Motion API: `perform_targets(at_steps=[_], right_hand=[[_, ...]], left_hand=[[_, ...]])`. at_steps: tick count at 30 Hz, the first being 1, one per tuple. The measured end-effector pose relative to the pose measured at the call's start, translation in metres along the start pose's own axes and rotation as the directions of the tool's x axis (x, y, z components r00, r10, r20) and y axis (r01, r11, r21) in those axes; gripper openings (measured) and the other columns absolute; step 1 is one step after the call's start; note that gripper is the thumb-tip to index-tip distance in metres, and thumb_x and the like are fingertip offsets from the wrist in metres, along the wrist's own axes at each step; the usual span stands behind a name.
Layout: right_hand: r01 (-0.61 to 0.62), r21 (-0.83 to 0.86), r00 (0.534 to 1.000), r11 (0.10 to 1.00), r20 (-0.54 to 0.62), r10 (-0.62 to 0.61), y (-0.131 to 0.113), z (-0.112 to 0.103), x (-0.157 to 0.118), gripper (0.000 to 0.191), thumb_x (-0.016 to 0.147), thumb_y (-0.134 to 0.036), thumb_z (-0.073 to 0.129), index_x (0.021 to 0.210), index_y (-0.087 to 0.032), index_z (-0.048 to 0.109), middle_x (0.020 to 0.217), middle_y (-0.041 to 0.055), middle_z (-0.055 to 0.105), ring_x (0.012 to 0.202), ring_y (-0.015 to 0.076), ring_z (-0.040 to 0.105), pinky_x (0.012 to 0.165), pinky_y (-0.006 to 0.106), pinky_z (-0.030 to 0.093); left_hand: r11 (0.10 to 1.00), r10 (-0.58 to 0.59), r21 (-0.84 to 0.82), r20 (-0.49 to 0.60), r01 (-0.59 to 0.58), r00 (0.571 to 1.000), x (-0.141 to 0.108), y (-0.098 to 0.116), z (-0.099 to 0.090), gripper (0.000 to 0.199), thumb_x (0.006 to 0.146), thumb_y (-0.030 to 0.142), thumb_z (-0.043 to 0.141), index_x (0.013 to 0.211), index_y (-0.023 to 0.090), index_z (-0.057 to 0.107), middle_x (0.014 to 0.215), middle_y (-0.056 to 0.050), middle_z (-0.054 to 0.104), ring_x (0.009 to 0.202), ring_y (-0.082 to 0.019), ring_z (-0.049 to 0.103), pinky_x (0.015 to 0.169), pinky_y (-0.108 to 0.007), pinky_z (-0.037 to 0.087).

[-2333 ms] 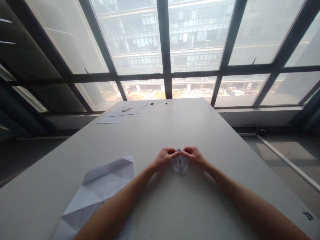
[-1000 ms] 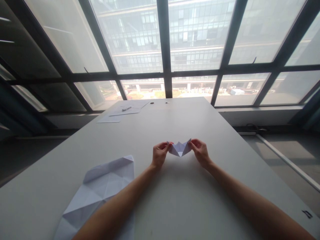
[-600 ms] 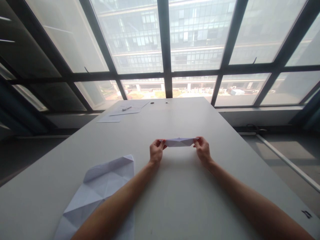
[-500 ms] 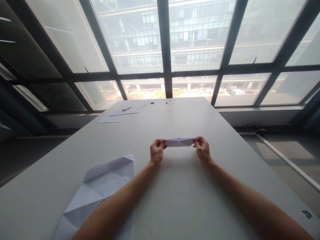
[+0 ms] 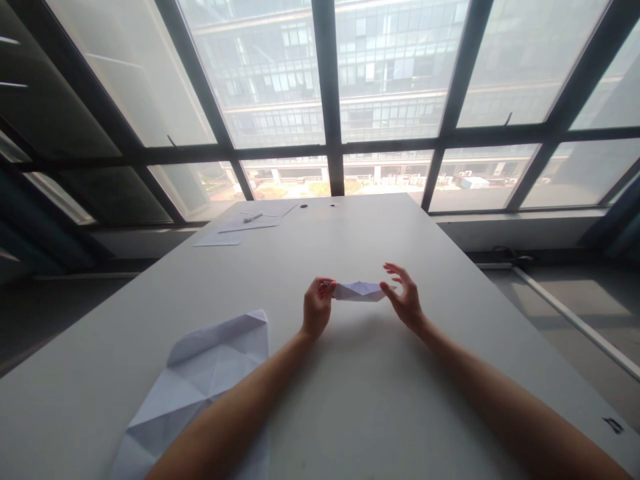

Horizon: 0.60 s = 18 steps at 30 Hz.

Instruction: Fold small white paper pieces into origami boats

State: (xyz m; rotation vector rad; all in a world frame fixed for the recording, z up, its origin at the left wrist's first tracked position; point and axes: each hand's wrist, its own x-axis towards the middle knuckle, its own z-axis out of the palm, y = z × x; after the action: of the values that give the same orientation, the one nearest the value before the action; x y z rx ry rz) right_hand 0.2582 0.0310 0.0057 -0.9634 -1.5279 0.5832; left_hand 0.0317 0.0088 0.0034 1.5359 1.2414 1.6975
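Observation:
A small folded paper boat (image 5: 361, 292), white and long with a low peak in its middle, is held up just above the white table (image 5: 380, 400). My left hand (image 5: 318, 305) pinches its left end between thumb and fingers. At the other end, my right hand (image 5: 404, 299) has its fingers spread apart, with the thumb at or very near the boat's tip. Under and beside my left forearm lies a large creased sheet of paper (image 5: 215, 373), partly hidden by the arm.
Flat sheets of paper (image 5: 225, 237) lie at the table's far left, with a small white pen-like object (image 5: 253, 217) on top. Two dark round spots, one a hole (image 5: 304, 206), mark the far edge. A dark tag (image 5: 613, 425) sits at the right edge. Windows stand beyond.
My right hand has opened its fingers from a pinch on the boat's right end. The boat has dropped slightly towards me, its middle peak showing more. My left hand keeps its pinch.

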Motion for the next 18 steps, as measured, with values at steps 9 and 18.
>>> perform_targets(at_steps=[9,18], right_hand=[[0.081,-0.214,0.957,0.974,0.291,-0.016,0.001,0.011,-0.009,0.016,0.081,-0.037,0.069,0.084,-0.022,0.074,0.083,0.0063,0.074,0.078,0.0244,0.064,0.082,0.039,0.046],[-0.27,0.073,0.922,0.96,0.306,0.237,-0.02,0.019,-0.012,0.032,0.076,-0.048,0.071,0.072,-0.016,0.07,0.067,0.003,0.067,0.062,0.017,0.057,0.056,0.027,0.041]], left_hand=[[0.999,0.02,-0.039,0.047,-0.019,0.999,-0.003,0.011,0.002,0.025,0.089,0.044,0.063,0.092,0.019,0.061,0.084,-0.004,0.067,0.082,-0.019,0.065,0.075,-0.028,0.05],[0.92,-0.217,-0.283,0.208,0.271,0.954,-0.009,0.012,0.013,0.089,0.072,0.039,0.082,0.144,0.017,0.036,0.086,-0.007,0.074,0.079,-0.022,0.071,0.076,-0.035,0.057]])
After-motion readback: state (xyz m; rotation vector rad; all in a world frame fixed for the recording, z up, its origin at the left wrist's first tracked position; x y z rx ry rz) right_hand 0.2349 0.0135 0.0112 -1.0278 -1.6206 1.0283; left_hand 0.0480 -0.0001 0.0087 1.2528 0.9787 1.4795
